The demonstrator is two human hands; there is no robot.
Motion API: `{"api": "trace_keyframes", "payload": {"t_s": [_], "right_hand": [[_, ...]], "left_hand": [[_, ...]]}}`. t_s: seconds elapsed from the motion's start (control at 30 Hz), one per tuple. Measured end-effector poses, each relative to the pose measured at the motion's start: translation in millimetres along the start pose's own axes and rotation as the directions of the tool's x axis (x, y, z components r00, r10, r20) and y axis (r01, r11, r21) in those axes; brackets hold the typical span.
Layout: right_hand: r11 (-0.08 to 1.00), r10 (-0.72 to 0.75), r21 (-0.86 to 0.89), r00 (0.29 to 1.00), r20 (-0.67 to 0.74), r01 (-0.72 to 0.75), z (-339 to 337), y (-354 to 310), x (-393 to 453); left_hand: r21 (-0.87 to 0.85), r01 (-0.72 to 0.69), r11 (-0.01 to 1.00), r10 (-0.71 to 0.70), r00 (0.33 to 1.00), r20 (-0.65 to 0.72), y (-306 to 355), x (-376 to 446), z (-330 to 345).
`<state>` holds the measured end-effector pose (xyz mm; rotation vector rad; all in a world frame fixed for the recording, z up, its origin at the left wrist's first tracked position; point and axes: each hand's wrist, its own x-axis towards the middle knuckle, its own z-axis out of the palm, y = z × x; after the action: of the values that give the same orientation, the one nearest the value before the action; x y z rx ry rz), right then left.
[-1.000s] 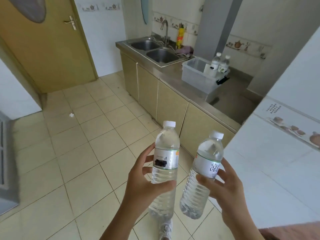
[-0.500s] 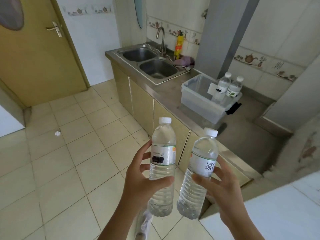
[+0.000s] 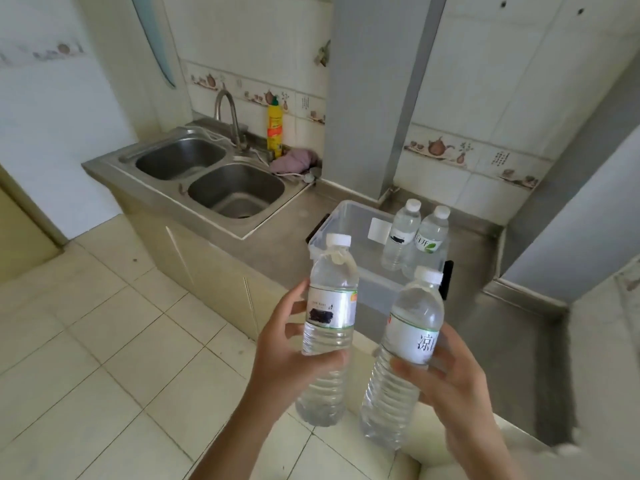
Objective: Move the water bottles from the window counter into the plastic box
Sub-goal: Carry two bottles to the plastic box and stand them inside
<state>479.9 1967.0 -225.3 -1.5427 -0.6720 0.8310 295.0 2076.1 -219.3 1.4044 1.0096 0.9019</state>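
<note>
Both bottles partly hide box.

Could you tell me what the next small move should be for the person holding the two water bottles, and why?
Probably carry both forward over the clear plastic box. The left hand and right hand each grip a clear plastic water bottle short of the box, where two bottles already stand at its far end.

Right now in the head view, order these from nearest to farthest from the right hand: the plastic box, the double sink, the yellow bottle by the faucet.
From the right hand, holding a water bottle:
1. Plastic box, just beyond the hand on the steel counter, two bottles already inside.
2. Double sink, farther along the counter to the left.
3. Yellow bottle, behind the sink against the tiled wall.
</note>
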Motion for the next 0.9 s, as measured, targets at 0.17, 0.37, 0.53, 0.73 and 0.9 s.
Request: {"api": "trace_keyframes", "payload": {"t_s": [0.17,0.37,0.53,0.73,0.9], "right_hand": [[0.999,-0.016,0.036,0.998,-0.063,0.018,-0.7,-21.2,67.2],[0.997,-0.04,0.053,0.99,-0.139,0.048,-9.2,-31.1,162.0],[0.998,-0.053,0.012,0.981,-0.186,0.056,-23.0,-35.2,223.4],[0.994,-0.08,-0.095,0.946,-0.315,0.052,-28.8,-15.4,262.8],[0.993,-0.078,-0.115,0.91,-0.408,0.034,-28.1,11.9,277.7]], "left_hand": [[0.008,-0.039,0.999,0.038,0.995,0.093,5.8,87.7,26.9],[-0.041,-0.1,0.994,0.105,0.983,0.151,12.6,180.8,74.7],[-0.026,-0.126,0.992,0.128,0.965,0.229,18.6,240.2,112.7],[0.039,-0.125,0.991,0.104,0.933,0.343,-10.8,289.1,149.6],[0.083,-0.061,0.995,0.025,0.928,0.372,-40.6,307.7,171.5]]}}
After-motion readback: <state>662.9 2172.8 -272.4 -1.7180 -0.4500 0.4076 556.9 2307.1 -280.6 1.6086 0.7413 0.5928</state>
